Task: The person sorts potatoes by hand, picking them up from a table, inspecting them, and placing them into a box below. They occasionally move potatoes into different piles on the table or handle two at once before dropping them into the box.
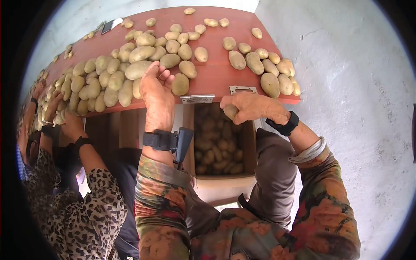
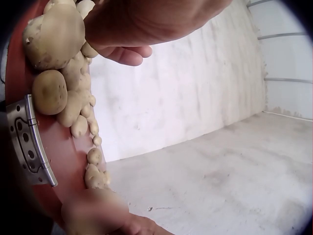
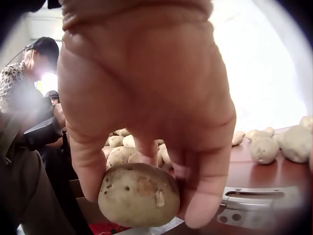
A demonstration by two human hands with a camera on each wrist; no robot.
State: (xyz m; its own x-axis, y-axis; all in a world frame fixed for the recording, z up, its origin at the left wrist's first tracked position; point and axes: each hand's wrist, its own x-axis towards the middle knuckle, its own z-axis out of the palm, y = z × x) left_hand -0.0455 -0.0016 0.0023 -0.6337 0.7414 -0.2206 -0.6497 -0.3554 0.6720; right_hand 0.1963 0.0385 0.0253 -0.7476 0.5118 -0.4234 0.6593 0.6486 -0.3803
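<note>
My right hand (image 1: 255,107) holds a potato (image 3: 139,196) between thumb and fingers, just off the table's front edge and above an open cardboard box. Dark pits and a pale scuffed patch mark the potato's skin. My left hand (image 1: 158,93) is over the table edge at the right side of a large potato pile (image 1: 110,78), its fingers loosely bent with nothing in them. Beside its fingertips lie a long potato (image 1: 138,69) and a rounder one (image 1: 180,84). Inside the box (image 1: 249,149), between the knees, many potatoes (image 1: 216,145) lie in shadow.
The red table (image 1: 212,82) carries a smaller potato group (image 1: 277,71) at its right end. Two metal hinges, one left (image 1: 197,99) and one right (image 1: 242,89), sit along the front edge. A white wall (image 1: 342,86) borders the right. Another person's hand (image 1: 73,126) works at the left.
</note>
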